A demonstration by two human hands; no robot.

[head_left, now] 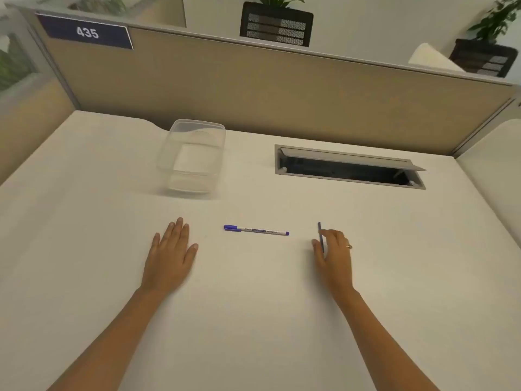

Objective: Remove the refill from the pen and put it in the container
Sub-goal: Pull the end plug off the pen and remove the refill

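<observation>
A white pen (256,230) with a blue cap and blue end lies flat on the desk between my hands, cap to the left. My right hand (334,253) is to its right, fingers curled around a thin dark blue stick (320,235) that points away from me; I cannot tell whether it is a refill. My left hand (172,253) rests palm down on the desk left of the pen, fingers spread, holding nothing. A clear plastic container (193,156) with nothing in it stands farther back, left of centre.
An open cable hatch (349,167) is set into the white desk (253,306) at the back right. A beige partition (282,88) with a "435" sign closes the far edge. Beyond the partition are black chair backs and plants.
</observation>
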